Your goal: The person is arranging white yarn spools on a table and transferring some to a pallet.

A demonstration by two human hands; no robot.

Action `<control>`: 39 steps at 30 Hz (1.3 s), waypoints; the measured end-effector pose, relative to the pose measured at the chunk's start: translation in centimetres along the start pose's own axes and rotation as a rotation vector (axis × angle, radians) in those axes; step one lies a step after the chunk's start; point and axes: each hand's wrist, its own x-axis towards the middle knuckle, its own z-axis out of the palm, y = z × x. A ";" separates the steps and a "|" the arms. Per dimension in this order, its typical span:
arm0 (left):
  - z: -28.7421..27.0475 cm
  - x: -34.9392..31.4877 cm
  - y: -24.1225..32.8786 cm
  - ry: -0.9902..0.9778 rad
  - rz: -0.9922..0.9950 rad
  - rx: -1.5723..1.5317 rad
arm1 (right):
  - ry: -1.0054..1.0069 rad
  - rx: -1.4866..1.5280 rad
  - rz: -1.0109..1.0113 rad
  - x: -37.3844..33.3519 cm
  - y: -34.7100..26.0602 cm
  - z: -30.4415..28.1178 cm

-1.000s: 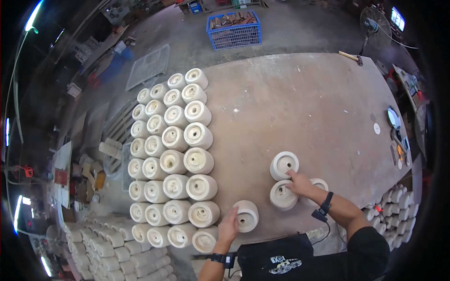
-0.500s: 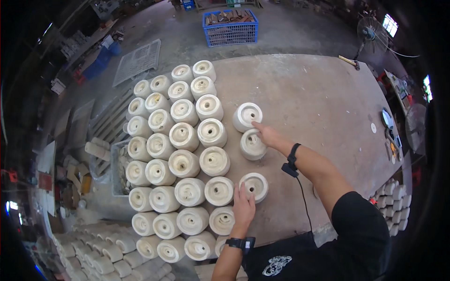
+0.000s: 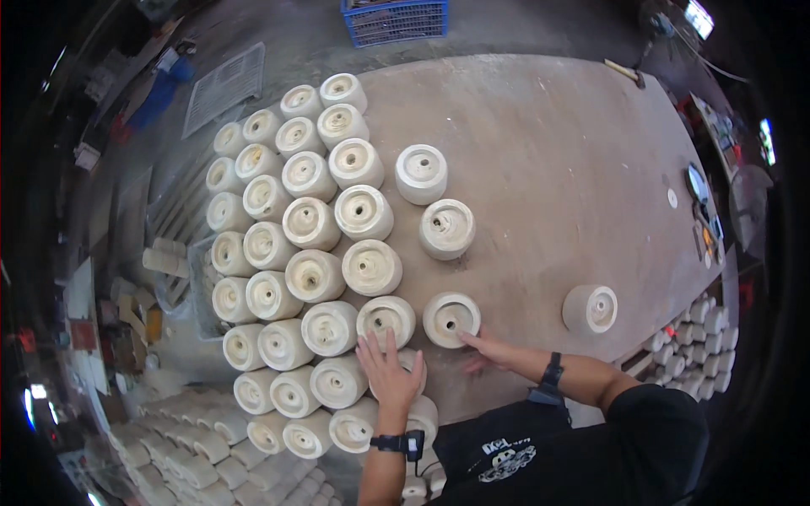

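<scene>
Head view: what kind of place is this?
Probably a workshop or small production floor. Rows of pale cylinders with centre holes fill a dusty worktable, more pale pieces are stacked on the floor, and a blue crate sits beyond.

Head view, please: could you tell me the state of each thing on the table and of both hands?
Left hand: open, flat on a pale cylinder in the packed rows.
Right hand: open, fingers touching the near loose cylinder.
Packed cylinders: upright, rows touching.
Two far loose cylinders: upright, apart from rows.
Lone cylinder: upright near the table edge, untouched.
Blue crate: on the floor, contents unclear.
</scene>
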 end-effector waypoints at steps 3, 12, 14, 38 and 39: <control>2.1 0.5 -0.7 -0.071 0.044 0.081 | -0.078 0.293 -0.161 4.1 1.8 0.1; 2.9 0.3 -1.1 -0.092 0.058 0.149 | 0.016 0.488 -0.289 5.0 -2.5 -2.7; 3.0 0.0 -1.2 -0.090 0.056 0.136 | -0.004 0.519 -0.334 5.9 -4.3 -2.4; 4.2 -0.4 -2.4 -0.068 0.036 0.080 | -0.098 0.514 -0.428 15.3 -20.8 3.9; 4.1 -0.4 -2.3 -0.062 0.030 0.081 | -0.103 0.507 -0.428 15.4 -20.7 3.9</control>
